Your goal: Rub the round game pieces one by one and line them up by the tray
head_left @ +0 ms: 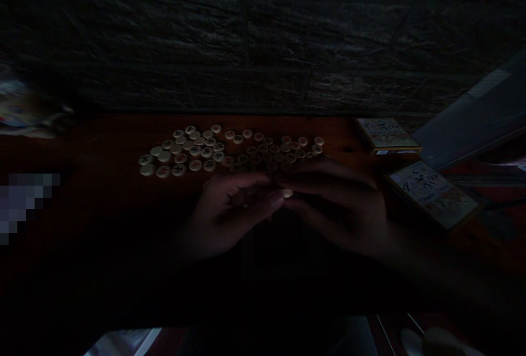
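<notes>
left hand (224,213) and right hand (349,208): joint hold on one pale disc (286,193)

brought together over a wooden table (94,131), near the centre of the view, with palms inward. held the pale disc at the meeting fingertips, on the near side of the loose game pieces (181,158). placed left thumb against the disc edge; extended left index finger above, leaving a gap behind the pinch. curved right hand part-closed, with fingers above and thumb below the disc. could not tell the contents of either palm, owing to deep shadow.

spread beyond both hands in a loose band: round, pale game pieces, many marked with red or black characters, some blank on the visible face. crowded at left, touching or overlapping in view; extended rightward behind the fingers, partly hidden by right hand.

set at right, on the table: a far box (386,132) with printed lid and, just beside, a near box (433,194), turned at an angle. bounded at the back by a stone-textured wall (246,33).
</notes>
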The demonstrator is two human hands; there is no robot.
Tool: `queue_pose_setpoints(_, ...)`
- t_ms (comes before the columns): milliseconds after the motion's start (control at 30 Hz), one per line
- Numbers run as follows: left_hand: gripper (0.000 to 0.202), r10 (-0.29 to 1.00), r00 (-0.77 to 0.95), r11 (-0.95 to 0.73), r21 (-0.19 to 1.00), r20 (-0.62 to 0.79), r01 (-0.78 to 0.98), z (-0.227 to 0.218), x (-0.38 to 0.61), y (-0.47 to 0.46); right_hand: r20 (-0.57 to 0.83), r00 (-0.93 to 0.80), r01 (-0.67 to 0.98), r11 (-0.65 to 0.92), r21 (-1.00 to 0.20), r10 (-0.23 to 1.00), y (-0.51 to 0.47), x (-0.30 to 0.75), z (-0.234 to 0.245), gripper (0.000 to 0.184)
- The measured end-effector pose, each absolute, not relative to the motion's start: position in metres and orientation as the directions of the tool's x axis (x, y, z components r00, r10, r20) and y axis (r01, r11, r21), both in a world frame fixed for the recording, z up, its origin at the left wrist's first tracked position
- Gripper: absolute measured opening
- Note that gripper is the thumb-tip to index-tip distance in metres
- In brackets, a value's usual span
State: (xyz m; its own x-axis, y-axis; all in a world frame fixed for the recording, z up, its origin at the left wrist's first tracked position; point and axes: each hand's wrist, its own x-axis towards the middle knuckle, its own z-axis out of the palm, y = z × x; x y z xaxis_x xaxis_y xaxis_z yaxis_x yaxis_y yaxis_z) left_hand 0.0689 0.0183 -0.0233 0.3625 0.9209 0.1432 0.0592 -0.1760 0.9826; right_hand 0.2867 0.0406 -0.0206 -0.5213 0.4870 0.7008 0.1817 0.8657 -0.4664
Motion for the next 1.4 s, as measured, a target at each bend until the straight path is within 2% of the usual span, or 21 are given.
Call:
queue_pose_setpoints(267,0.013,0.939,0.312,-0.172,0.984,0.147,0.054,-0.023,0.073,0.019,0.618,-0.442,0.269,0.753,-0.6,0.65,0.04,0.286,-0.023,0.025)
queue_pose_setpoints(533,0.015,0.94,0.31,-0.136,0.99,0.143,-0.042,-0.026,0.073,0.02,0.474,-0.455,0.206,0.607,-0.767,0.754,0.038,0.284,-0.028,0.035)
queue_pose_setpoints(667,0.02,0.939,0.319,-0.119,0.992,0.129,-0.05,-0.029,0.073,0.018,0.394,-0.425,0.134,0.487,-0.863,0.815,0.038,0.281,-0.028,0.018)
queue_pose_setpoints(800,0.023,0.923,0.343,-0.184,0.983,0.175,-0.006,-0.032,0.072,0.015,0.356,-0.478,0.107,0.456,-0.884,0.803,0.039,0.281,-0.027,0.004)
queue_pose_setpoints(1067,0.026,0.884,0.373,-0.357,0.921,0.281,0.152,-0.033,0.072,0.009,0.323,-0.475,0.076,0.404,-0.912,0.818,0.037,0.28,-0.027,0.016)
queue_pose_setpoints(1200,0.021,0.89,0.38,-0.315,0.943,0.254,0.107,-0.031,0.073,0.009,0.32,-0.486,0.027,0.38,-0.924,0.813,0.036,0.278,-0.024,0.018)
queue_pose_setpoints(1400,0.023,0.912,0.352,-0.231,0.973,0.212,0.011,-0.03,0.075,0.01,0.251,-0.521,0.076,0.337,-0.938,0.816,0.036,0.28,-0.021,0.019)
